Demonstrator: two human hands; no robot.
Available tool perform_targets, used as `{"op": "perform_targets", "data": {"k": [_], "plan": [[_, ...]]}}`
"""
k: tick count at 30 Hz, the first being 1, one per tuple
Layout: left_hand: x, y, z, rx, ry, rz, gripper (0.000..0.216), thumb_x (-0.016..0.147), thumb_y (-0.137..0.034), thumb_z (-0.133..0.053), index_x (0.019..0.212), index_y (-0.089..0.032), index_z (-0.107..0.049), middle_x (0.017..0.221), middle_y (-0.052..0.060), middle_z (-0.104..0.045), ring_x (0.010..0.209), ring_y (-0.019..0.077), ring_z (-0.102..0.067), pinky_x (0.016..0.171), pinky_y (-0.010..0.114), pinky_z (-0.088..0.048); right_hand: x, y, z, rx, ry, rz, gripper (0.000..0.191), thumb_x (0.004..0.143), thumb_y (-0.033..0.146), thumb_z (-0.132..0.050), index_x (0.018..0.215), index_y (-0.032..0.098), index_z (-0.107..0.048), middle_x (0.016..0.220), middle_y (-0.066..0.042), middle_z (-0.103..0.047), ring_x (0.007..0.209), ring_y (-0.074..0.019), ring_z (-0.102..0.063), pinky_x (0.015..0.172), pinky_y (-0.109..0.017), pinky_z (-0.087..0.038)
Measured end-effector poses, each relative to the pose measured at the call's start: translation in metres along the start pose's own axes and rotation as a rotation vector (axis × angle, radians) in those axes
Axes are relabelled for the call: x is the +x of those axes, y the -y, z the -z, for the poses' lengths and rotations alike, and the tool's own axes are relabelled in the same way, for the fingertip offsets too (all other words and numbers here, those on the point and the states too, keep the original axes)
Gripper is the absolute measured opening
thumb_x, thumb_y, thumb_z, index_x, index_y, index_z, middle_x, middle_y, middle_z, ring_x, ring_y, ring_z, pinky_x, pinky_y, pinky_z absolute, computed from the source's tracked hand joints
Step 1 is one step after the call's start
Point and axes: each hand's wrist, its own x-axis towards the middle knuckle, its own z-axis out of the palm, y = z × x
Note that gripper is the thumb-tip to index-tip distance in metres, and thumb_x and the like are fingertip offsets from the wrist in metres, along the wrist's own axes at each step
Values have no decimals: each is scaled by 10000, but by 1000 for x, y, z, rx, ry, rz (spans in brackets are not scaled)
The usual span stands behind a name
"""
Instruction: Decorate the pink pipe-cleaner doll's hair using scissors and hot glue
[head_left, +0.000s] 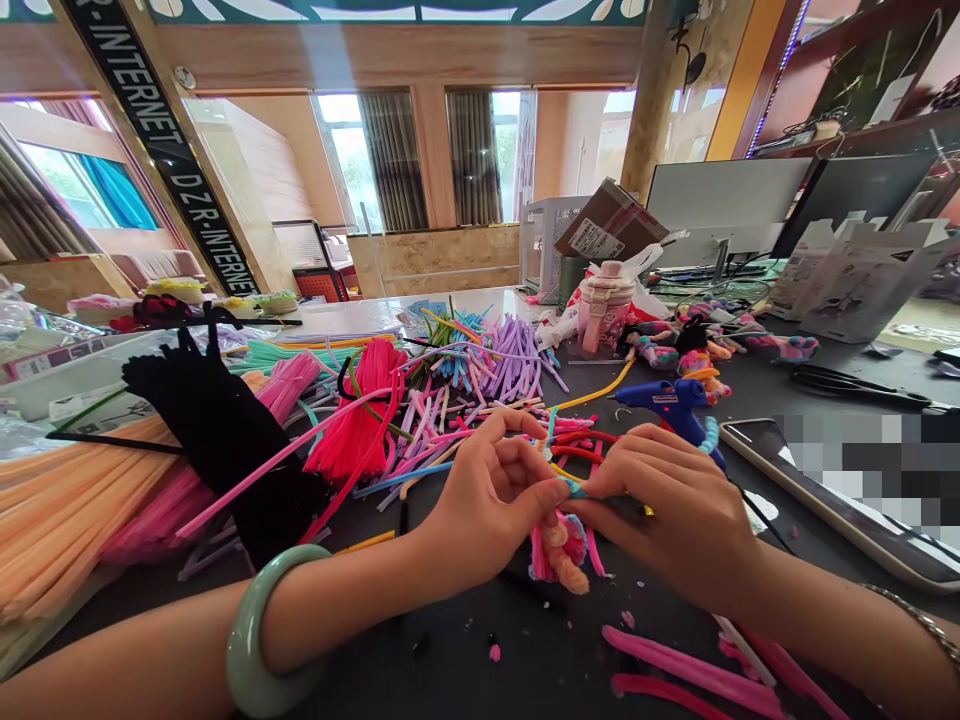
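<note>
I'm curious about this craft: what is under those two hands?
A small pink and peach pipe-cleaner figure hangs beneath the left hand and right hand, over the dark table. Its top is covered by the fingers.

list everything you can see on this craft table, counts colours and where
pipe-cleaner figure: one, pink and peach, between both hands
pipe cleaner bundles: many, peach, black, pink, lilac, green, left and centre
cut pieces: several, pink, near right
glue gun: one, blue, behind right hand
finished figures: several, multicolour, far centre-right
bottle: one, pink, far centre
scissors: one, black, far right
screen device: one, dark, right
monitors: two, far right
table: one, dark
bangle: one, pale green, left wrist
left hand: pinching figure's top
right hand: pinching same spot
</note>
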Motion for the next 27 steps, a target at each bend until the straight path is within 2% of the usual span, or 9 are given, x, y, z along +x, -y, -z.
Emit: {"op": "perform_targets", "data": {"k": [6, 9, 12, 16, 20, 27], "plan": [[1, 0, 1, -56, 10, 44, 272, 685, -221, -734, 813, -148, -506, 606, -52, -565, 467, 87, -579, 495, 197, -477, 1, -1, 2, 5, 17, 43, 215, 844, 210, -609, 673, 198, -481, 539, 30, -552, 542, -115, -469, 565, -249, -407], [3, 1, 4, -137, 49, 71, 222, 722, -294, -690, 730, -126, -546, 580, -25, -563, 466, 94, -573, 500, 205, -460, 2, -1, 4, 18, 32, 47, 211, 854, 203, -598, 684, 206, -473, 559, 26, -565, 559, -116, -475, 576, -247, -419], [4, 2, 6, -167, 69, 81, 257, 738, -361, -660, 727, -117, -581, 580, -6, -574, 470, 98, -561, 509, 214, -450, 3, -3, 5, 17, 47, 49, 214, 870, 185, -571, 683, 208, -470, 564, 23, -576, 569, -116, -489, 584, -249, -421], [3, 0, 7, 17, 69, 30, 275, 740, -385, -670, 762, -121, -598, 545, -2, -579, 492, 123, -573, 526, 227, -444, 4, -6, 5, -4, 84, 53, 205, 880, 199, -559, 688, 198, -487, 584, 19, -598, 582, -114, -500, 625, -273, -423], [2, 0, 5, 251, 15, -17, 251, 745, -368, -669, 757, -123, -612, 612, 22, -611, 547, 138, -586, 567, 246, -450, 6, -6, 7, -8, 95, 76, 198, 885, 211, -557, 693, 186, -511, 590, 18, -609, 578, -111, -503, 645, -280, -419], [2, 1, 7, 451, 76, -83, 139, 791, -260, -623, 710, -149, -644, 619, 28, -598, 587, 142, -575, 573, 240, -432, 7, -7, 7, -9, 130, 125, 162, 896, 178, -529, 736, 191, -548, 612, 16, -644, 583, -117, -549, 673, -297, -421]]}}
